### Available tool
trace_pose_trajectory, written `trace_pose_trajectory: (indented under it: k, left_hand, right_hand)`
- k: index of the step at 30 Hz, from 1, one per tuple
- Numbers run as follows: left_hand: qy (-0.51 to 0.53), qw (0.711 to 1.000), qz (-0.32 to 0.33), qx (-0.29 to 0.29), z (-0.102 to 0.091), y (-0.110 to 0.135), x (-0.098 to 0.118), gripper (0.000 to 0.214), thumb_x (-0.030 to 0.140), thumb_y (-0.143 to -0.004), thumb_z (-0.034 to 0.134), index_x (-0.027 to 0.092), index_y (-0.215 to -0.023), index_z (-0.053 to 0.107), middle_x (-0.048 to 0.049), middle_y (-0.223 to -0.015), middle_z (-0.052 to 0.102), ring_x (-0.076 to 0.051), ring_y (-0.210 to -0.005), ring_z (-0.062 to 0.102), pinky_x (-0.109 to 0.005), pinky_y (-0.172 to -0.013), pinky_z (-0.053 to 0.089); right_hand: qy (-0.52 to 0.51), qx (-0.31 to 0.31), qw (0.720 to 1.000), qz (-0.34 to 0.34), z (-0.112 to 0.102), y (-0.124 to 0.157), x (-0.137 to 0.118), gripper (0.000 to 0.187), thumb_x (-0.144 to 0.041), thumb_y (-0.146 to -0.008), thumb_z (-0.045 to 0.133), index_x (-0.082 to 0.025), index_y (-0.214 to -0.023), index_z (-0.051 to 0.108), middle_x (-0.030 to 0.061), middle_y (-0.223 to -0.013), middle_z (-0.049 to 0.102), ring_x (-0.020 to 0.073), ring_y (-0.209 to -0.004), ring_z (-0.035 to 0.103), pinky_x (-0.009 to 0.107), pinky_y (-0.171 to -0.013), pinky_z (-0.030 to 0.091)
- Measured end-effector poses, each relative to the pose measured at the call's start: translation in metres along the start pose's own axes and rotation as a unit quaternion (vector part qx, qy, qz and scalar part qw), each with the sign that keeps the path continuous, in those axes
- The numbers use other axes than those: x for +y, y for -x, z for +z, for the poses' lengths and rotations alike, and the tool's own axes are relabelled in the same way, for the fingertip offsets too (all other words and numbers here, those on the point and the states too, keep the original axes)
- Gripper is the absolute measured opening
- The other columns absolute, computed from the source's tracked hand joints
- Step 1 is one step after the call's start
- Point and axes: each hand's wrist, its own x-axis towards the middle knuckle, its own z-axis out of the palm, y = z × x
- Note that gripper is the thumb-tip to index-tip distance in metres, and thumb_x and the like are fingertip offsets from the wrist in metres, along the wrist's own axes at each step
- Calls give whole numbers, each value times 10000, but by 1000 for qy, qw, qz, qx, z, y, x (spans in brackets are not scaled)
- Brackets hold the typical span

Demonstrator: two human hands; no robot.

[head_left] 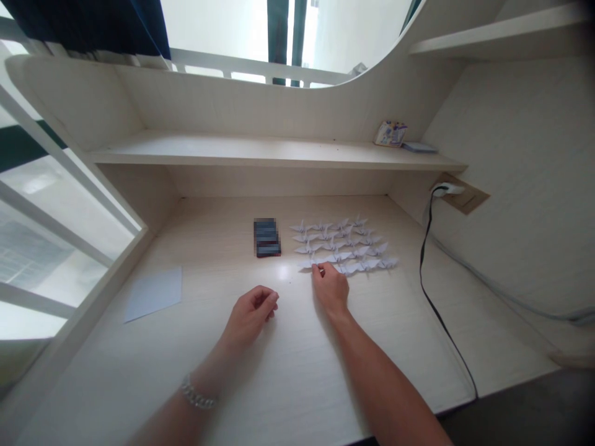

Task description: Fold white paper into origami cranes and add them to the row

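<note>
Rows of small white origami paper cranes [341, 243] lie side by side on the pale wooden desk [297, 347]. My right hand [330, 286] is at the front row, with its fingertips pinching the wing of a paper crane [309, 264] at that row's left end. My left hand [251, 314] hovers nearer the desk's front, left of my right hand. Its fingers are curled together, and nothing shows in them. A dark phone [267, 238], its face blurred, lies just left of the cranes. Farther left is a flat sheet of pale paper [153, 294].
A shelf [274, 152] runs across the back of the desk, with a small printed box [390, 133] on it. A black cable [430, 272] runs from a wall socket [449, 190] down the right side and over the front edge. A window [51, 235] lies to the left.
</note>
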Motion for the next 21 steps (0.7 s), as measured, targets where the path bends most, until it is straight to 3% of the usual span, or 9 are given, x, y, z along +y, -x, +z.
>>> trace_pose_trajectory:
  k: [21]
  left_hand:
    - [-2,1000,0,-5,0,-2,-1,253,408,-777,564,157,-757,578,-7,-631,588,-114,-552,506,-222,-534,404]
  right_hand:
    - [-6,-3,1000,10,-1,-2,-1,237,-380,-841,477,-222,-834,653,42,-698,695,190,-667,616,269,-620,362]
